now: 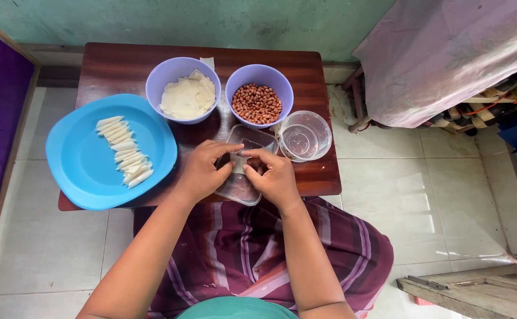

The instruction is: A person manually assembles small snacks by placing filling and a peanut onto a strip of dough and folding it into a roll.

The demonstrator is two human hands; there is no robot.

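both hands meet over a clear plastic lid point(239, 188) at the near edge of the table: the left hand point(201, 172) and the right hand point(276, 176) each pinch, with thumb and fingertips closed, a small pale wrapper point(239, 163) held between them. only a sliver of the wrapper shows, so its long axis is hard to read; it seems to run roughly left to right, from one hand to the other, and which end is which cannot be told.

around them, from big to small: a dark wooden table point(123, 66) carries everything. a blue plate point(81, 159) overhangs its left edge and holds a row of rolled wrappers point(124, 151), each lying with its long axis left to right, stacked in a line running away from the person. a lilac bowl point(162, 75) at the back holds flat pale wrapper sheets point(189, 95); just beside it, a second lilac bowl point(270, 75) holds peanuts point(257, 104). a clear round tub point(306, 137) sits right of the hands, touching the lid's far corner.
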